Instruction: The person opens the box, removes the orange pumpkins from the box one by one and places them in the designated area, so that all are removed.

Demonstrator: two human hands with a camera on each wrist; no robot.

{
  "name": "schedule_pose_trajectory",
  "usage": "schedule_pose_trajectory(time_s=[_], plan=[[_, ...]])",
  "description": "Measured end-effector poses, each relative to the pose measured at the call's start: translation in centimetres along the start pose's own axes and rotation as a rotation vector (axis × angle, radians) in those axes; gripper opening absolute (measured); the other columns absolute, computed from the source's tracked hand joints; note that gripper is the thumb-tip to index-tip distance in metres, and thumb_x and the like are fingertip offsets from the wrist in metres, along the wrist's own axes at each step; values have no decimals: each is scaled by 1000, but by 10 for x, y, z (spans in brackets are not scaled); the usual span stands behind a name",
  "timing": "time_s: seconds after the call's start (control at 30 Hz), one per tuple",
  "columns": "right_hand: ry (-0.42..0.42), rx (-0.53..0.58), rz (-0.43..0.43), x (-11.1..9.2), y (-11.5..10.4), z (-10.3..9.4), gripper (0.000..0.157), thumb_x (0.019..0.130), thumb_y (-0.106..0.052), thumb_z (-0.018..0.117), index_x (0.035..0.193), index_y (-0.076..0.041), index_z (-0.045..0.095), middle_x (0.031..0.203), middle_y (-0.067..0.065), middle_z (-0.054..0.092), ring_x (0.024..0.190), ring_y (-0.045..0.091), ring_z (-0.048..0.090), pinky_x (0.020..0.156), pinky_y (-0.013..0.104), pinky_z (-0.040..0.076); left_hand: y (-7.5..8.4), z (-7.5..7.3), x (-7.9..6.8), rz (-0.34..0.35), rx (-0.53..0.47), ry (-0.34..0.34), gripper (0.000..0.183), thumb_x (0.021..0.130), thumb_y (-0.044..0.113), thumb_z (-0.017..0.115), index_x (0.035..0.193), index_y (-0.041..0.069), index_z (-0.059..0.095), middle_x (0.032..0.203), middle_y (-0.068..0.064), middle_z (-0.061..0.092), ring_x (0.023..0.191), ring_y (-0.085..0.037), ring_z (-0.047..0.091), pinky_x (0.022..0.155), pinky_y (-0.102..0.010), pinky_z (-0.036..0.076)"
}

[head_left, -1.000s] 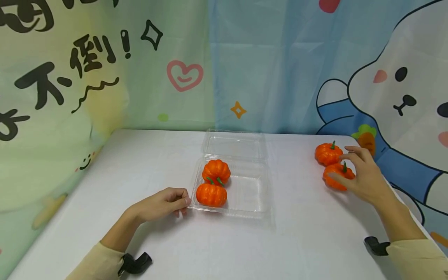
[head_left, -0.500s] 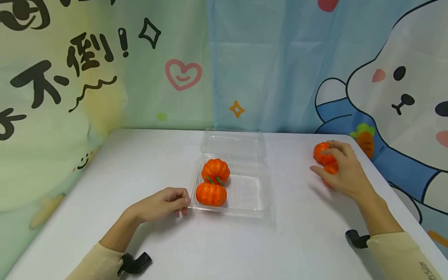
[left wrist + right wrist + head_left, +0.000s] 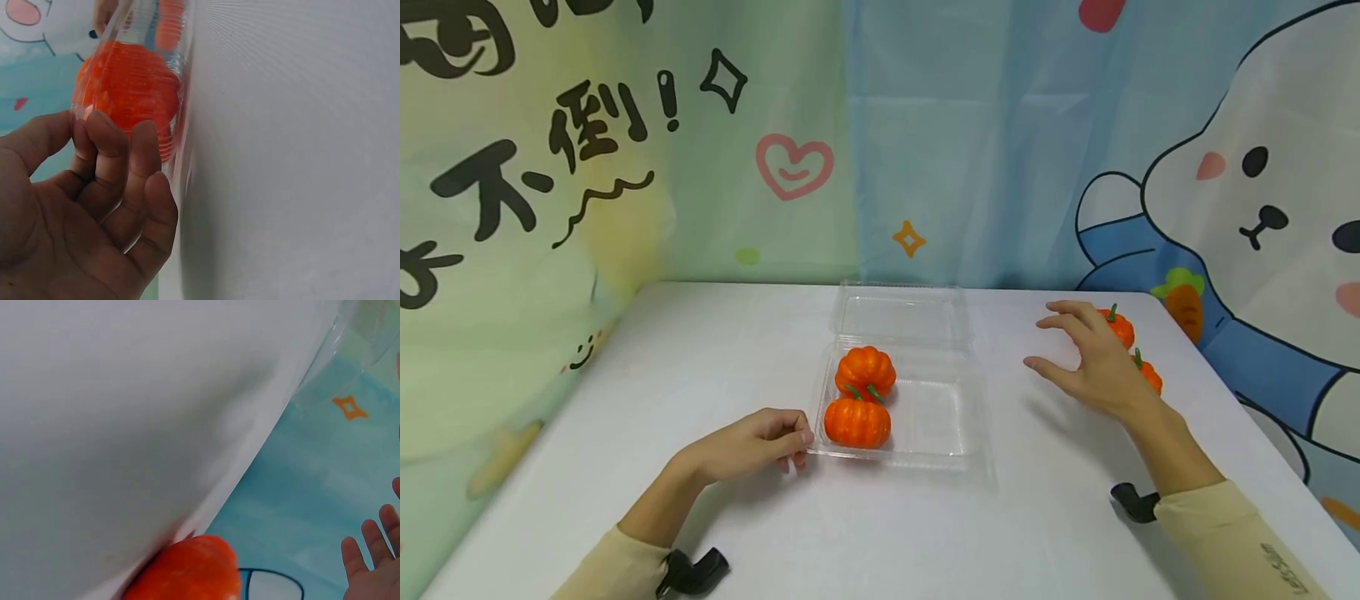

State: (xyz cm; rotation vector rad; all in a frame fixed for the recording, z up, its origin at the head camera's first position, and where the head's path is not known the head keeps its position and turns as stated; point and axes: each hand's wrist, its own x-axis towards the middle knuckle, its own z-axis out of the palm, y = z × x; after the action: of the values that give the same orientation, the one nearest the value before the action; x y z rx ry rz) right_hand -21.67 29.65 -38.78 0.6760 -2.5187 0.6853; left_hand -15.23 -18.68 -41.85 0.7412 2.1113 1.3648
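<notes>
A clear plastic clamshell box (image 3: 932, 417) lies on the table with its lid (image 3: 902, 317) folded back. Two small orange pumpkins with green stems, a rear one (image 3: 865, 371) and a front one (image 3: 857, 423), sit in its left half. My left hand (image 3: 756, 446) pinches the box's front left rim between thumb and forefinger, as the left wrist view shows. Over the table's right side, my right hand (image 3: 1097, 358) holds nothing, fingers spread and slightly bent. Behind it two more pumpkins, one farther back (image 3: 1120, 327) and one nearer (image 3: 1148, 377), are partly hidden.
A white table (image 3: 925, 533) spreads under everything. Its right edge runs close by the two outer pumpkins. Behind hangs a printed cloth backdrop (image 3: 940, 167) with a cartoon bear. Black wrist mounts, left (image 3: 696, 573) and right (image 3: 1135, 502), jut from the sleeves.
My right hand has moved left across the two pumpkins at the right, holding nothing; they stay in about the same place. The left hand keeps its hold on the box rim.
</notes>
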Motion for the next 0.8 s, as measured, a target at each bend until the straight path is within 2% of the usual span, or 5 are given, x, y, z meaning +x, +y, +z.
schedule_pose_trajectory(time_s=[0.1,0.5,0.8], plan=[[-25,4,-24,5,-6,3,51,79,-17,89,123,-7,64,144,16,51,133,37,47,101,65,46,1,1,0,5,-1,-6,21,108,17,52,96,1,60,86,-12,65,84,-30,63,76,-31,57],[-72,51,-90,28,-32,22,55,82,-20,87,130,-8,62,143,13,52,133,34,49,103,60,48,6,-2,1,1,17,-5,22,108,18,52,96,2,61,87,-12,65,85,-31,62,77,-32,56],[-97,108,-189,44,-51,41,55,83,-19,87,131,-8,61,141,14,54,133,32,50,107,56,46,4,0,-1,-10,24,-2,22,108,18,52,95,2,60,88,-14,66,86,-32,63,77,-31,56]])
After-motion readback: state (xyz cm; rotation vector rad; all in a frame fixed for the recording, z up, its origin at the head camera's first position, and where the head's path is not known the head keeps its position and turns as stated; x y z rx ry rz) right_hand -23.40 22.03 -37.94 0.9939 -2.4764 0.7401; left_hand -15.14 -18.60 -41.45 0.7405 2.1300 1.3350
